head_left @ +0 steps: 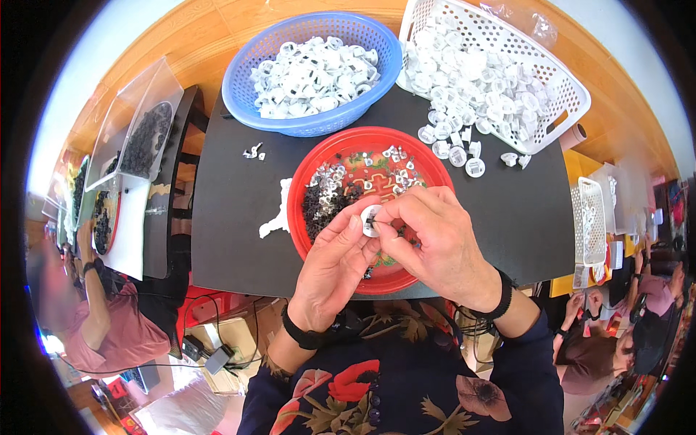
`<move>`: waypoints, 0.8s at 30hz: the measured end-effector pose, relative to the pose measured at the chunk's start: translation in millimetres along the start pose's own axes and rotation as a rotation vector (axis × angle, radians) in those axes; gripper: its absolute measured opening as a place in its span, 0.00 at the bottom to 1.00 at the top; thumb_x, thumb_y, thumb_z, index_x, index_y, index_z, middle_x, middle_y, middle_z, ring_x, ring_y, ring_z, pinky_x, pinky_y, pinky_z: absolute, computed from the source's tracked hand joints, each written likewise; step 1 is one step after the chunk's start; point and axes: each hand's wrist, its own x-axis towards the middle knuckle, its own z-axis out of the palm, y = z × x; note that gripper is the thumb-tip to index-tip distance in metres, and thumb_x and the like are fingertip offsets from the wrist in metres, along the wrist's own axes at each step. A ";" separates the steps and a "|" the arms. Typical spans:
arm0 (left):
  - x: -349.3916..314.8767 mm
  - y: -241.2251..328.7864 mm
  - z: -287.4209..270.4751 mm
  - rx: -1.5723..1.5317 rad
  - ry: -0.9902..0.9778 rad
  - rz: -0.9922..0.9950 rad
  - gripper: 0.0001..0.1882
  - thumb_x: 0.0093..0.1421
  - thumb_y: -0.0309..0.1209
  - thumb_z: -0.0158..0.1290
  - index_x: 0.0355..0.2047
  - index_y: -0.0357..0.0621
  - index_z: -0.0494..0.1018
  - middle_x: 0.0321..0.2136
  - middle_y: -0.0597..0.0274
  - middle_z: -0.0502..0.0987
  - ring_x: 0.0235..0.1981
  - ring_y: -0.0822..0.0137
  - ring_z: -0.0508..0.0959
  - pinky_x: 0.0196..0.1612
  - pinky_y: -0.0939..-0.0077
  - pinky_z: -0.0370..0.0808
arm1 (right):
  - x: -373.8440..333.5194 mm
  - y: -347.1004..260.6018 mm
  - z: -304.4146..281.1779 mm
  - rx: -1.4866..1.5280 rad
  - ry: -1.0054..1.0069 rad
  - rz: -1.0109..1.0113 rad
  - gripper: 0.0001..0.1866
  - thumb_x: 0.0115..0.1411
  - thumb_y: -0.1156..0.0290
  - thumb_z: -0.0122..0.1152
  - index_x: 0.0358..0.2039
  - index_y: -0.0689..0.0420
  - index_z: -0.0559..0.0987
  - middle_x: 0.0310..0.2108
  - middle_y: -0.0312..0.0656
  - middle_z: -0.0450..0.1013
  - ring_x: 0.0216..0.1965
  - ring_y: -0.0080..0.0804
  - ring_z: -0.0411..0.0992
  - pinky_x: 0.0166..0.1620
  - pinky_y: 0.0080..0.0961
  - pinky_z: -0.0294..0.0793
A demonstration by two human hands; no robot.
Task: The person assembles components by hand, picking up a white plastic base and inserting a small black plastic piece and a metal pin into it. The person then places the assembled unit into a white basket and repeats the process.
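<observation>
Dark, flower-printed clothing fills the foreground; past it, both hands meet over a red tray. The left hand holds a small white disc by its edge, thumb against fingers, while the right hand pinches narrowly at a dark part in its middle. The disc looks smooth, round and pale — tilted, its finer detail too small to make out.

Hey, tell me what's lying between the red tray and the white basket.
The head view shows loose white round pieces on the dark tabletop between red tray and white basket.
</observation>
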 end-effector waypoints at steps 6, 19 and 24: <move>-0.6 -1.8 -1.1 0.025 -0.030 0.035 0.20 0.71 0.34 0.52 0.61 0.41 0.69 0.54 0.59 0.76 0.56 0.66 0.74 0.60 0.65 0.71 | -1.1 -2.4 -3.4 0.078 -0.034 0.007 0.08 0.54 0.76 0.66 0.32 0.56 0.75 0.27 0.37 0.70 0.30 0.38 0.73 0.40 0.33 0.68; 1.5 -13.4 -9.4 0.149 0.057 0.162 0.15 0.67 0.24 0.56 0.53 0.39 0.75 0.51 0.60 0.78 0.53 0.68 0.76 0.59 0.67 0.71 | -3.7 -0.2 2.4 0.279 -0.063 0.149 0.07 0.57 0.76 0.64 0.33 0.61 0.74 0.29 0.46 0.73 0.30 0.46 0.75 0.32 0.37 0.75; -6.2 -13.7 -7.3 0.265 0.077 0.247 0.14 0.66 0.23 0.56 0.53 0.38 0.76 0.50 0.59 0.79 0.51 0.69 0.78 0.56 0.71 0.74 | -4.4 -4.2 -0.5 0.239 -0.056 0.108 0.06 0.57 0.77 0.65 0.33 0.61 0.75 0.28 0.44 0.72 0.28 0.41 0.76 0.31 0.35 0.75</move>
